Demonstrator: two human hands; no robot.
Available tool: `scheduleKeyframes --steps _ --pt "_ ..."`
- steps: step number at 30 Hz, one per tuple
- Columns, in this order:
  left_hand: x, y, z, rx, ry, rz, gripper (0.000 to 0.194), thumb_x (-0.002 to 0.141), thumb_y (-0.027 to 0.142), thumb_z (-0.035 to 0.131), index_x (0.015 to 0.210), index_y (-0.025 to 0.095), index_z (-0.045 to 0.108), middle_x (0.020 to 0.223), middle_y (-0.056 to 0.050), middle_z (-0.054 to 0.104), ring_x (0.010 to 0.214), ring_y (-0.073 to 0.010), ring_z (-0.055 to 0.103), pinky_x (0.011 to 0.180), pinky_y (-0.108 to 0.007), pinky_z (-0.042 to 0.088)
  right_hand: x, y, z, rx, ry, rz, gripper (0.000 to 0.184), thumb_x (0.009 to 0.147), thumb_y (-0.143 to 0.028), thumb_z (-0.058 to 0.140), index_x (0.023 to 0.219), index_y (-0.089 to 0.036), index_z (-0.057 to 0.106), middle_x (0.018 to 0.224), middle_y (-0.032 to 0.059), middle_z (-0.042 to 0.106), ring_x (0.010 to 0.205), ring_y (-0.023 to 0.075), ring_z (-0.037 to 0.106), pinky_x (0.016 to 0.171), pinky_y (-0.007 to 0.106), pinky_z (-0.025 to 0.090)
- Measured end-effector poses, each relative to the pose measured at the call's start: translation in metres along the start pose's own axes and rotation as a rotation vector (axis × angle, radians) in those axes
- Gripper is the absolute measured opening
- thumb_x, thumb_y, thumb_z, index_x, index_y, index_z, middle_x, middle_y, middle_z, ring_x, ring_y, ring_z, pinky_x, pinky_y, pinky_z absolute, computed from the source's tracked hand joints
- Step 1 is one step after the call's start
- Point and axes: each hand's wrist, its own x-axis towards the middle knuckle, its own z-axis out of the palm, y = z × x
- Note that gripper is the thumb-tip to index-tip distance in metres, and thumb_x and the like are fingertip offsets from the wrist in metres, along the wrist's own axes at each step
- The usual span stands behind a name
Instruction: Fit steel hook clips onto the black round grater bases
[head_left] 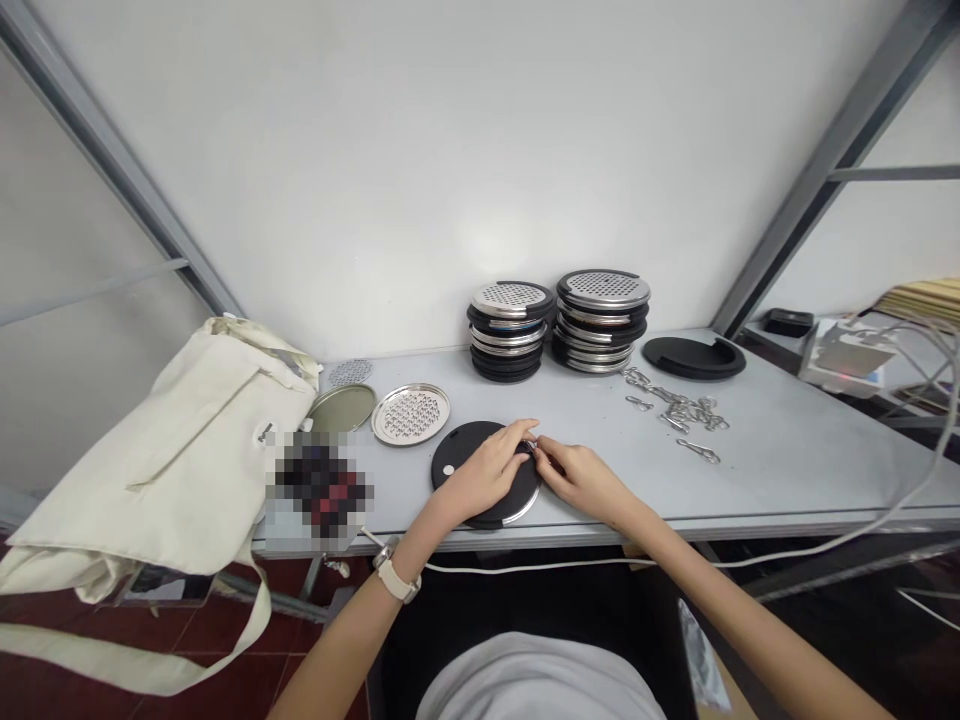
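Note:
A round black disc (469, 450) with a silvery rim at its lower right lies flat near the table's front edge. Across its top rests my left hand (491, 470), fingers curved over the disc's right side, thumb close to the forefinger. My right hand (574, 475) is closed at that same right edge, its fingertips pinching a small silvery metal clip (531, 446), mostly hidden between the hands. Loose metal clips (686, 410) lie in a pile to the right, with a single clip (699, 451) nearer me.
Two stacks, a left stack (508, 340) and a right stack (600, 325), hold perforated steel plates and black rings. A black dish (694, 358) sits behind the clips. Leftward are a perforated plate (411, 414), a greenish disc (341, 410) and a cream bag (172, 430). A white cable (600, 562) crosses the front.

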Motion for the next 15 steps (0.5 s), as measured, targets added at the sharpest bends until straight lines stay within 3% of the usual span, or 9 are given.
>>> scheduleKeyframes --steps 15 --pt "0.0000 0.0015 0.0002 -0.014 -0.005 0.002 0.042 0.091 0.011 0.035 0.131 0.023 0.033 0.120 -0.008 0.054 0.116 -0.0187 0.049 0.100 -0.037 0.039 -0.0002 -0.0002 -0.0005 0.003 0.000 -0.010 0.025 0.092 -0.028 0.031 0.087 -0.019 0.053 0.059 0.0002 0.057 0.049 0.0131 0.050 0.052 0.022 0.032"
